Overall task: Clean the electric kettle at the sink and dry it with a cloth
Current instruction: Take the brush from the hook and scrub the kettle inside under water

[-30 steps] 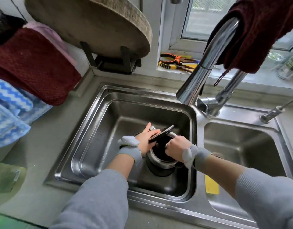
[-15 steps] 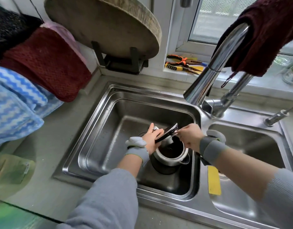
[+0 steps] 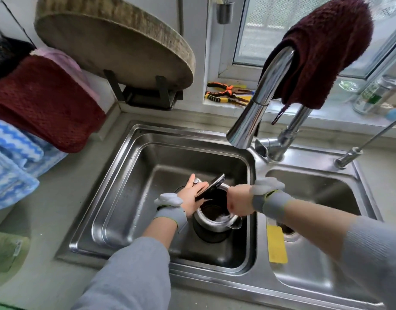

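Observation:
A steel electric kettle [image 3: 211, 224] stands upright in the left basin of the sink [image 3: 116, 198]. Its black lid [image 3: 211, 186] is tipped open. My left hand [image 3: 190, 198] grips the kettle at its handle, just under the raised lid. My right hand [image 3: 238, 201] reaches over the rim, and its fingers are hidden inside the kettle. Something white [image 3: 222, 218] shows inside beside those fingers; I cannot tell if it is foam or a cloth. A dark red cloth [image 3: 322, 52] hangs over the faucet [image 3: 257, 104].
The faucet spout ends above the basin's far right corner. A yellow pad [image 3: 276, 245] lies on the divider by the right basin. More cloths, dark red [image 3: 42, 104] and blue-white [image 3: 11, 157], hang at the left. A round wooden board [image 3: 116, 41], pliers [image 3: 228, 95] and a bottle [image 3: 376, 95] are behind.
My right hand rose from the kettle's right rim to the lid's edge, then dipped its fingers inside the kettle. My left hand kept its grip.

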`<state>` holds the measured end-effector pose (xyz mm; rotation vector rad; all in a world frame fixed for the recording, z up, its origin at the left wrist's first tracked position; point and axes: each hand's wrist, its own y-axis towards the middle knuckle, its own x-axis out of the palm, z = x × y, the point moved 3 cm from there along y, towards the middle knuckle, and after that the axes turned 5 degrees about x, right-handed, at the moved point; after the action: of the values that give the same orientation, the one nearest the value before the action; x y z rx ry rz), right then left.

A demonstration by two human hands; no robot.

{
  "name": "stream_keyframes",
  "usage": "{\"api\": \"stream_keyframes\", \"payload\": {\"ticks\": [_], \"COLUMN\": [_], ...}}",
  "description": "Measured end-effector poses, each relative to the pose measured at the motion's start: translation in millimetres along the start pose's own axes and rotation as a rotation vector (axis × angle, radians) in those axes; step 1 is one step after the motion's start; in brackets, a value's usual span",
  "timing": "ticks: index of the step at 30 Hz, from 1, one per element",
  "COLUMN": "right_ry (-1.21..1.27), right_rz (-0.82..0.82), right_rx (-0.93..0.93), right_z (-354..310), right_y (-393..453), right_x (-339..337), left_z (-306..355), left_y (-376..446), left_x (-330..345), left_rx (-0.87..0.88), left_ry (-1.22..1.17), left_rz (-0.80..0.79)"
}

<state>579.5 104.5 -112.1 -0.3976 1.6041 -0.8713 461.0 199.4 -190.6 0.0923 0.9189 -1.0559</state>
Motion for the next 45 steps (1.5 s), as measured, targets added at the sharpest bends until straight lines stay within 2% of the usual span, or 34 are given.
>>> {"api": "stream_keyframes", "payload": {"ticks": [3, 5, 6, 8, 10, 12, 14, 16, 20, 24, 27, 30, 32, 36, 38, 40, 42, 45], "right_ry": [-0.422, -0.444, -0.435, -0.319, -0.133, -0.106, -0.065, 0.114, 0.466, 0.811, 0.963, 1.114, 1.234, 1.325, 1.33, 1.272, 1.078, 0.723], "right_rz": [0.243, 0.338, 0.293, 0.167, 0.148, 0.205, 0.164, 0.164, 0.314, 0.431, 0.507, 0.668, 0.78, 0.775, 0.751, 0.751, 0.798, 1.029], "right_rx": [-0.178, -0.286, -0.251, -0.2, -0.086, 0.008, -0.006, -0.044, 0.026, 0.105, 0.133, 0.127, 0.109, 0.091, 0.088, 0.091, 0.131, 0.198], "right_z": [-31, -49, -49, -38, -21, -4, 7, 13, 41, 73, 74, 72, 72, 58, 54, 55, 59, 69], "right_y": [-10, -14, -4, -3, -10, -10, -6, -7, -21, -43, -44, -39, -34, -14, -9, -7, -10, -15], "right_x": [-17, -24, -16, -8, -11, -9, -7, -6, -14, -23, -17, -7, 1, 9, 9, 9, 9, 2], "left_z": [2, 2, 0, -3, -3, -1, 4, 6, -5, -12, -11, -25, -38, -43, -45, -53, -56, -51], "left_y": [-2, -6, -7, -7, -7, -9, -12, -18, -22, -22, -23, -26, -28, -29, -29, -29, -30, -33], "left_x": [0, 3, 2, 4, 5, 5, 2, -3, -16, -18, -15, -17, -17, -15, -13, -5, 2, -7], "left_rx": [-0.014, -0.023, -0.025, -0.033, -0.046, -0.068, -0.093, -0.101, -0.117, -0.21, -0.264, -0.367, -0.366, -0.353, -0.391, -0.437, -0.448, -0.459], "left_ry": [0.005, 0.036, 0.049, 0.022, 0.027, 0.085, 0.171, 0.294, 0.574, 0.661, 0.54, 0.24, 0.149, 0.252, 0.149, -0.037, -0.229, -0.409], "left_rz": [-0.01, -0.03, -0.029, -0.014, 0.012, 0.03, 0.041, 0.036, 0.064, 0.078, 0.052, 0.008, 0.011, 0.086, 0.118, 0.094, 0.09, 0.171]}}
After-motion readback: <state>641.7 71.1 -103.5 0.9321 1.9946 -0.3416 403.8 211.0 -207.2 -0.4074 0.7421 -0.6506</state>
